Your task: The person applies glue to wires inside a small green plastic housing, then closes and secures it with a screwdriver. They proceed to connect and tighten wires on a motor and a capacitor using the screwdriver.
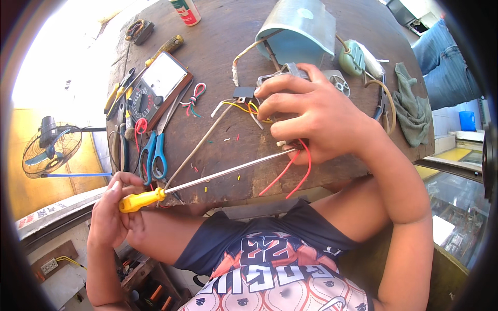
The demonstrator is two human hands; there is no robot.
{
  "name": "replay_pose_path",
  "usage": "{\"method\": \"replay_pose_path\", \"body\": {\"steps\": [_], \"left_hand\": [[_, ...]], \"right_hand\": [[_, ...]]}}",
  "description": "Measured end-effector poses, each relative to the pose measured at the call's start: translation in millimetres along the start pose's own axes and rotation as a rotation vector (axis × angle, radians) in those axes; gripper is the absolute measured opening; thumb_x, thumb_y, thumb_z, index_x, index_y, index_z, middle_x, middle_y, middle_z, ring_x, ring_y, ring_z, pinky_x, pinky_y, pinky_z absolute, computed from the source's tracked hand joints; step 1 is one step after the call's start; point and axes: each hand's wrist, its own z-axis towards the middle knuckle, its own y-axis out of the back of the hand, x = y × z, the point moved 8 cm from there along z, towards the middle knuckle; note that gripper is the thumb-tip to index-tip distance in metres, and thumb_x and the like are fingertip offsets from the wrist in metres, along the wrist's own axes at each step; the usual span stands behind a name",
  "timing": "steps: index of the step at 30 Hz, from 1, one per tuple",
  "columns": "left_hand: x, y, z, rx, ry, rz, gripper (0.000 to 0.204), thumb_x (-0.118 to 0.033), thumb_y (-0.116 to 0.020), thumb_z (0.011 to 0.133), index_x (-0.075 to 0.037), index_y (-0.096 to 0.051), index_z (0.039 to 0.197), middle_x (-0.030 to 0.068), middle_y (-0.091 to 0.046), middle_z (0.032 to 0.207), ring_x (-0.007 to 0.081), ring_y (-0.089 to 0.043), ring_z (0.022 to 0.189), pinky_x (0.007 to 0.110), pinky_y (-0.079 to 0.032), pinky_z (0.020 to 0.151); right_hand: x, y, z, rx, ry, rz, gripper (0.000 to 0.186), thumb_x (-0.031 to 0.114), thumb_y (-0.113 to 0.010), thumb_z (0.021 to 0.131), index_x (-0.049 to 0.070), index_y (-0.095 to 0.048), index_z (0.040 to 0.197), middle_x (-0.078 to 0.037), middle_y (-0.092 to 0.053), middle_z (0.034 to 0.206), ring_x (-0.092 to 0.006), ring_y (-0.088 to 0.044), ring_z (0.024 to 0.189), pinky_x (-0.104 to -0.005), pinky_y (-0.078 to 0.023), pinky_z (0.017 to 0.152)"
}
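Observation:
My left hand (111,212) is closed round the yellow handle of a long screwdriver (141,200) at the table's near edge. Its steel shaft slopes up to the right, and its tip reaches the underside of my right hand (321,114). That hand is closed over a grey metal motor assembly (284,71), mostly hidden behind my fingers. Two red wires (280,176) hang below the fingers. Yellow wires (252,108) run by a small black box (244,93), just left of the assembly. A pale blue curved housing (301,31) lies beyond it.
To the left on the wooden table (218,137) are a multimeter (144,102), blue-handled scissors (157,160) and a tied wire bundle (196,96). A green casing (352,58) and a cloth (413,111) lie right. A person's jeans-clad leg (446,65) stands at the right edge.

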Motion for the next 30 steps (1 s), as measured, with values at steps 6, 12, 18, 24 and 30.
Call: {"method": "replay_pose_path", "body": {"steps": [6,12,18,24,30], "left_hand": [[-37.2,-12.4,-1.5,0.098,-0.642,0.265,0.029,-0.026,-0.074,0.105,-0.002,-0.058,0.111,0.0204,-0.059,0.138,0.0167,-0.069,0.087,0.028,-0.060,0.067],[-9.8,-3.7,-0.8,0.117,-0.118,-0.076,0.038,-0.032,-0.066,0.111,0.000,-0.053,0.126,0.0247,-0.065,0.125,0.0202,-0.069,0.071,0.030,-0.061,0.059],[-37.4,-2.4,-24.4,-0.028,-0.799,0.710,0.025,-0.026,-0.072,0.110,-0.007,-0.061,0.121,0.0218,-0.069,0.116,0.0155,-0.066,0.077,0.027,-0.054,0.062],[-22.7,-2.8,0.9,0.052,-0.260,0.028,0.027,-0.030,-0.070,0.111,-0.005,-0.063,0.119,0.0201,-0.070,0.105,0.0123,-0.058,0.060,0.024,-0.047,0.052],[-45.9,-2.9,-3.4,0.166,-0.400,0.677,0.022,-0.014,-0.065,0.109,-0.006,-0.059,0.129,0.0181,-0.067,0.102,0.0198,-0.057,0.062,0.031,-0.046,0.055]], "right_hand": [[-0.6,2.7,0.7,-0.017,-0.004,0.017,0.025,0.017,-0.083,0.072,0.019,-0.074,0.096,0.005,-0.071,0.124,-0.0216,-0.056,0.144,-0.0691,-0.044,0.103],[0.1,3.3,0.5,-0.011,0.006,0.010,0.027,0.017,-0.083,0.071,0.018,-0.074,0.096,0.004,-0.071,0.124,-0.0213,-0.057,0.143,-0.0677,-0.045,0.102],[-2.3,2.5,-0.9,-0.022,0.014,0.036,0.026,0.016,-0.084,0.070,0.018,-0.073,0.094,0.005,-0.072,0.124,-0.0210,-0.057,0.142,-0.0674,-0.045,0.102],[-2.6,1.0,-0.9,-0.042,0.037,0.040,0.029,0.022,-0.085,0.065,0.016,-0.061,0.082,0.003,-0.072,0.126,-0.0279,-0.061,0.137,-0.0641,-0.042,0.102],[-3.1,2.5,-1.3,-0.054,0.047,0.060,0.028,0.020,-0.083,0.063,0.016,-0.060,0.077,0.004,-0.072,0.123,-0.0275,-0.062,0.135,-0.0622,-0.042,0.101]]}}
